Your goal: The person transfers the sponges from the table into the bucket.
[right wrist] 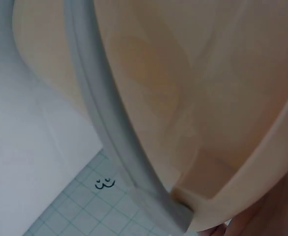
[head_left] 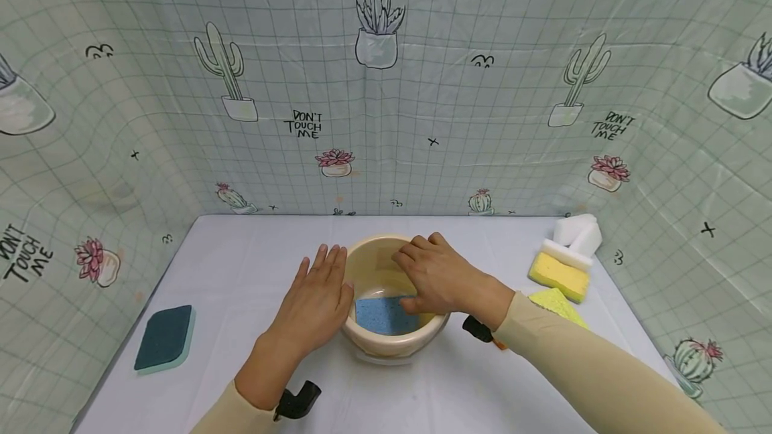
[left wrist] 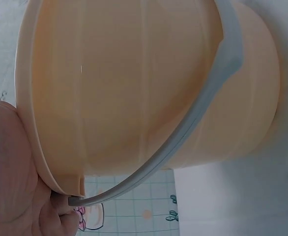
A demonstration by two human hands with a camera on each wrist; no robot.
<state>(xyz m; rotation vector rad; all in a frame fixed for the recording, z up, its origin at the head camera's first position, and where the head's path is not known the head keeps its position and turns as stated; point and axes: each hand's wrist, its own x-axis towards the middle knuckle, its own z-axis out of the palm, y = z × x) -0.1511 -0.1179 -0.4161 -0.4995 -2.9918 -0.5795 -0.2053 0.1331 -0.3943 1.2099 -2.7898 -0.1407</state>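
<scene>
A cream plastic bucket (head_left: 389,345) stands upright on the white table, its grey handle (left wrist: 183,125) hanging down along the near side. Inside the bucket lies a blue sponge (head_left: 382,317), partly covered from above by the right thumb. My left hand (head_left: 316,303) rests against the left side of the rim, fingers straight and side by side. Over the right rim reaches my right hand (head_left: 443,276), its fingers loosely bent above the opening with nothing visibly gripped. Both wrist views show mostly the bucket's outer wall, with only part of each hand at the rim.
A dark teal sponge (head_left: 165,338) lies at the far left. To the right are a yellow sponge (head_left: 561,275), a white crumpled item (head_left: 579,236) and a yellow-green piece (head_left: 557,303) partly behind the right sleeve. A printed cactus curtain (head_left: 386,106) encloses the back and sides.
</scene>
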